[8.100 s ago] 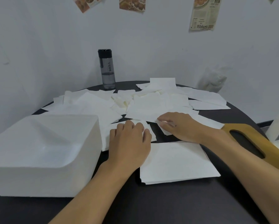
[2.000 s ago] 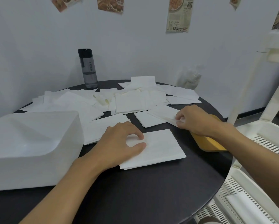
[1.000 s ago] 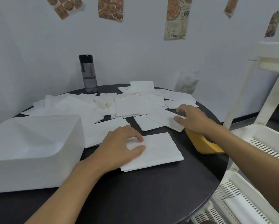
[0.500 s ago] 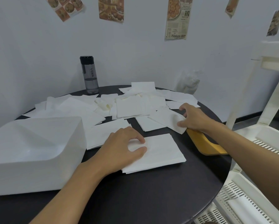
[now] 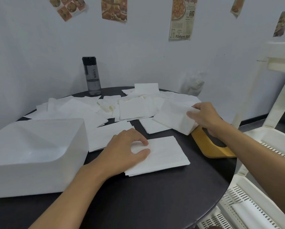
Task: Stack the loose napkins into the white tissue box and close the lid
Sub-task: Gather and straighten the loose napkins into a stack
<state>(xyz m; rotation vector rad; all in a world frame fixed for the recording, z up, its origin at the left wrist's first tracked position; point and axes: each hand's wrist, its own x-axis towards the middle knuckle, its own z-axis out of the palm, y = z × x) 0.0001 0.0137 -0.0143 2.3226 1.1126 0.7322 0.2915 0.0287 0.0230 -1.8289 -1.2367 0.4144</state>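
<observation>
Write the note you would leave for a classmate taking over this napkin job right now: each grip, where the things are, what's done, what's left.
Left grip: rests with arched fingers on the neat stack, on the table.
Right grip: pinches one napkin, partly lifted.
White tissue box: at the left; no napkins seen in it.
Yellow board, probably the lid: under the right forearm.
Done: one stack squared up.
Left: gather the loose napkins, put them all in the box, close the lid.
</observation>
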